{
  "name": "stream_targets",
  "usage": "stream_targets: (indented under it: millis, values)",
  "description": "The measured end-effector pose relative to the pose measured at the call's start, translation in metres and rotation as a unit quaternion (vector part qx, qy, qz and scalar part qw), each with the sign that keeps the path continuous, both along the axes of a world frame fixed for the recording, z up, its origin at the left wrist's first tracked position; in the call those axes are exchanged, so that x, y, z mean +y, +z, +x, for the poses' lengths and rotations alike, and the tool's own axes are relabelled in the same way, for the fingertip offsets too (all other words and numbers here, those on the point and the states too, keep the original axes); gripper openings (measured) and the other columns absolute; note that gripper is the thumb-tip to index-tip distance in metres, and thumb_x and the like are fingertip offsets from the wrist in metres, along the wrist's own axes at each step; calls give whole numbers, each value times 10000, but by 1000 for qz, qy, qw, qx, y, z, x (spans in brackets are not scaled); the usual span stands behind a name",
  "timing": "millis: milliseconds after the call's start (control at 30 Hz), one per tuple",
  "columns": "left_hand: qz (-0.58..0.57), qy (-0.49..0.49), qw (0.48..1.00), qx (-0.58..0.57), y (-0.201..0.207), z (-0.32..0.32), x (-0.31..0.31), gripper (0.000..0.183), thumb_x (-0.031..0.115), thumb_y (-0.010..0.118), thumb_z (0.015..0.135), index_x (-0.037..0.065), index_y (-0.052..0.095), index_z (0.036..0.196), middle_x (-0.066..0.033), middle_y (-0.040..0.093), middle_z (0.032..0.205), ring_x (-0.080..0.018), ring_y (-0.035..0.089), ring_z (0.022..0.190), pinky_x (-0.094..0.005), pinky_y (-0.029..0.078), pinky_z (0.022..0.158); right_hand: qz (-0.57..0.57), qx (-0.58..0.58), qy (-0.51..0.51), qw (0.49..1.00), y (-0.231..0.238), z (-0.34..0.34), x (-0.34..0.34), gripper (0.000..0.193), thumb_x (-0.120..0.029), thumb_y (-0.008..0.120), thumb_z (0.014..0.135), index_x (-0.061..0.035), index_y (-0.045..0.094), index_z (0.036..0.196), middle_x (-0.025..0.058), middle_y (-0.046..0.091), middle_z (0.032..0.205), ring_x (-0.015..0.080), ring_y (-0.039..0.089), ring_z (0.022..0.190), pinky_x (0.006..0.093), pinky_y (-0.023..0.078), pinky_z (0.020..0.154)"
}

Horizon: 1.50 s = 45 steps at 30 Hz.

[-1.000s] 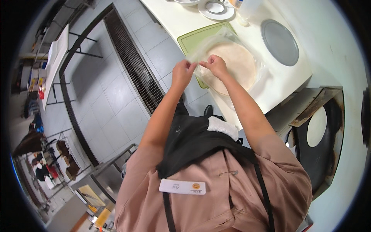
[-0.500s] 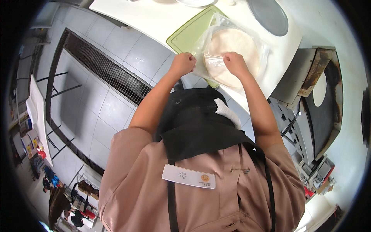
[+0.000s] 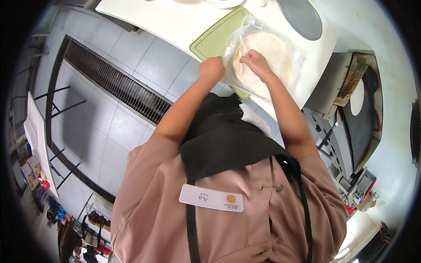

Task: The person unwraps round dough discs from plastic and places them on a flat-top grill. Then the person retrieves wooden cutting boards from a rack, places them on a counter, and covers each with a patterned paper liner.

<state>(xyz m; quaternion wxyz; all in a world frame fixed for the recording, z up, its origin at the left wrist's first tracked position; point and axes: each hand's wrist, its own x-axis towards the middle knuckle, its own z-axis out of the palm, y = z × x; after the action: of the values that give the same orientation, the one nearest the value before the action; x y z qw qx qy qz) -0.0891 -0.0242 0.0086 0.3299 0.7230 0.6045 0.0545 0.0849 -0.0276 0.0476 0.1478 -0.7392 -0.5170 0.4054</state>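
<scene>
A clear plastic bag holding a stack of round pale flatbreads lies on a green cutting board on the white counter. My left hand is closed on the near left edge of the bag. My right hand pinches the bag's plastic over the flatbreads, fingers together. Both forearms reach up from my body toward the board.
A round grey pan sits on the counter beyond the bag. A dark flat griddle with a pale round flatbread on it stands to the right. A long floor drain grate runs along the tiled floor at left.
The view has tilted, so the counter sits higher in the picture. My hands stayed on the bag; the right hand has moved onto the plastic over the flatbreads.
</scene>
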Motion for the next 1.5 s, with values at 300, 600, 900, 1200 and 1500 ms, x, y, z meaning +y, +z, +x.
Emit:
stream_targets:
  millis: [300, 600, 900, 1200, 1500]
  values:
    - [1, 41, 999, -21, -4, -3, 9, 213, 186, 517, 791, 75, 686, 859, -180, 667, 855, -364, 634, 806, -455, 500, 728, 39, 39, -174, 983, 40, 51, 0, 520, -465, 482, 934, 33, 632, 919, 71, 583, 751, 157, 511, 650, 317, 418, 617]
    - [-32, 10, 998, 50, -8, -14, 15, 225, 130, 508, 787, 26, 638, 939, -218, 645, 934, -385, 624, 844, -459, 496, 740, 62, 18, -150, 987, -22, 62, -34, 378, -385, 470, 950, -41, 618, 1004, 48, 573, 775, 163, 523, 687, 280, 419, 629]
    - [84, -105, 981, -140, 66, 37, -9, 298, 237, 631, 831, 3, 574, 1007, -196, 587, 1035, -358, 582, 981, -417, 471, 830, -29, 277, -180, 944, -8, 59, -20, 198, -129, 663, 839, 8, 652, 981, 78, 667, 851, 153, 629, 736, 258, 479, 633]
    - [7, -17, 964, -265, 7, 51, -13, 353, 255, 703, 797, -34, 591, 967, -188, 625, 896, -319, 630, 812, -378, 499, 719, -36, 144, -148, 978, 6, 39, -4, 332, -267, 791, 743, 2, 617, 829, 58, 630, 796, 96, 544, 646, 234, 438, 570]
    - [-188, 66, 905, -376, -14, 34, -9, 200, 116, 616, 840, -23, 622, 982, -98, 653, 837, -170, 626, 772, -292, 496, 727, -16, 293, -120, 949, 12, 42, -23, 251, -209, 690, 835, 7, 620, 940, 55, 646, 840, 114, 585, 702, 252, 472, 609]
